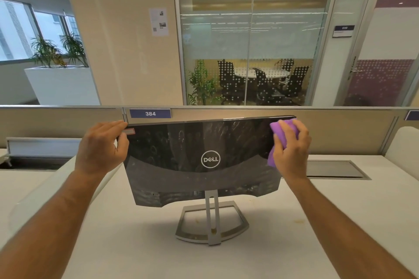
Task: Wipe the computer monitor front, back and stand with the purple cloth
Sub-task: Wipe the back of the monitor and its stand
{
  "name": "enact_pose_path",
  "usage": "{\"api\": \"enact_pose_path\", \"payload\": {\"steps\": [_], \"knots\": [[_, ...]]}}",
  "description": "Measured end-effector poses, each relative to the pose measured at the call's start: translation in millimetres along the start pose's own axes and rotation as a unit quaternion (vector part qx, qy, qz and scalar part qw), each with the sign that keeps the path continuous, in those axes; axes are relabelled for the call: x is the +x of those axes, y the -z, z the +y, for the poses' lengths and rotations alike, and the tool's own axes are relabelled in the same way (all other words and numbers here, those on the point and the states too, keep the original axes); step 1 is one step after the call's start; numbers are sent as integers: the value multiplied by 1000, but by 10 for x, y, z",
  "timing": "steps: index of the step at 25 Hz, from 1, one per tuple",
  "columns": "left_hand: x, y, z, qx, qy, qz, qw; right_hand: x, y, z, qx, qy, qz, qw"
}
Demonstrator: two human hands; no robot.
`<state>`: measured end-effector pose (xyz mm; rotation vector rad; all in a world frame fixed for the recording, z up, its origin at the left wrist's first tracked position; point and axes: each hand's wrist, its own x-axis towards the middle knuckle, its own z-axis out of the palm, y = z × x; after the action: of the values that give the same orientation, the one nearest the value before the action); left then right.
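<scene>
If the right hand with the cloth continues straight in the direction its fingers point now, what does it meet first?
Probably nothing solid. The right hand presses the purple cloth on the monitor back, fingers pointing up-left; it would slide to the top edge.

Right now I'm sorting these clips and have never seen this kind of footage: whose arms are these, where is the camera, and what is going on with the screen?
There is no machine here. The arms belong to a person wearing a wide-angle camera on the head, so you look forward and down as they do; the one picture is that view.

On the white desk stands a computer monitor on a silver stand. You see its glossy black back, with the round logo facing the camera, and smeary marks across it.

The left hand grips the monitor's upper left edge, probably steadying it. The right hand holds a purple cloth against the back near the upper right corner.

Beyond it are a low partition with a tag reading 384 and a glass-walled meeting room.
</scene>
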<state>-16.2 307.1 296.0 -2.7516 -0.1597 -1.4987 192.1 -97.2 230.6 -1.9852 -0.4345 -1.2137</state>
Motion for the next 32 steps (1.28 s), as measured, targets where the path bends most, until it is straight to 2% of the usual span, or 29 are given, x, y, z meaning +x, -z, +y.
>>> {"api": "enact_pose_path", "payload": {"steps": [1, 2, 3, 4, 5, 7, 8, 9, 10, 12, 13, 14, 15, 16, 17, 18, 19, 21, 22, 23, 24, 25, 26, 27, 28, 29, 30, 31, 32], "knots": [[1, -4, 4, -2, 2, 0, 1000, -50, -10, -19, -23, 107, -37, 993], [6, -11, 2, -4, 5, 2, 1000, -93, -10, -13, -46, 213, -86, 972], [9, -15, 4, -7, 9, 3, 1000, -92, 1, 20, -68, 279, -118, 951], [10, -14, 8, -9, 12, 2, 1000, -81, 9, 56, -75, 288, -123, 947], [11, -13, 13, -10, 13, 3, 1000, -61, -3, 95, -69, 242, -99, 963], [18, -11, 4, -11, 12, 3, 1000, 31, -12, 94, -20, 50, -20, 998], [19, -12, 4, -12, 12, 2, 1000, 53, -10, 60, -3, -11, 4, 1000], [18, -11, 2, -12, 12, 2, 1000, 72, -15, 37, -8, -6, 6, 1000], [16, -13, 1, -12, 12, 4, 1000, 66, -10, 30, -26, 60, -14, 998], [23, -20, 1, -12, 15, 9, 1000, 22, 26, 72, -68, 262, -102, 957], [22, -27, 1, -12, 15, 10, 1000, 41, 57, 107, -76, 293, -113, 946], [20, -35, -5, -12, 14, 12, 1000, 60, 66, 147, -67, 261, -89, 959], [18, -41, -12, -12, 13, 13, 1000, 88, 58, 190, -34, 173, -45, 983], [14, -47, -19, -12, 12, 13, 1000, 103, 60, 202, 15, 49, 1, 999], [8, -54, -27, -12, 11, 12, 1000, 90, 59, 184, 43, -42, 32, 998], [-1, -64, -33, -12, 12, 12, 1000, 71, 50, 180, 43, -53, 37, 997], [-9, -71, -38, -11, 12, 12, 1000, 51, 40, 214, 21, 2, 19, 1000], [-10, -80, -38, -9, 11, 14, 1000, -35, 53, 281, -40, 185, -61, 980], [-5, -81, -35, -7, 10, 15, 1000, -25, 76, 322, -66, 236, -84, 966], [3, -80, -32, -6, 7, 14, 1000, 4, 91, 349, -77, 228, -78, 967], [10, -81, -26, -3, 4, 14, 1000, 22, 77, 362, -69, 163, -53, 983], [14, -82, -22, 1, 1, 13, 1000, 26, 65, 319, -38, 55, -17, 998], [9, -86, -22, 5, -2, 12, 1000, 6, 38, 255, -9, -21, 7, 1000], [1, -92, -24, 6, -3, 10, 1000, -17, 16, 206, 0, -19, 6, 1000], [-8, -94, -25, 6, -4, 10, 1000, -46, 3, 180, -16, 49, -15, 999], [-11, -96, -27, 5, -3, 10, 1000, -97, -5, 169, -34, 155, -57, 986], [-11, -100, -29, 5, -2, 10, 1000, -119, 5, 179, -57, 257, -97, 960], [-9, -101, -29, 4, 1, 9, 1000, -77, 33, 199, -71, 306, -116, 942], [-7, -98, -25, 4, 4, 8, 1000, -28, 43, 222, -70, 292, -110, 948]]}}
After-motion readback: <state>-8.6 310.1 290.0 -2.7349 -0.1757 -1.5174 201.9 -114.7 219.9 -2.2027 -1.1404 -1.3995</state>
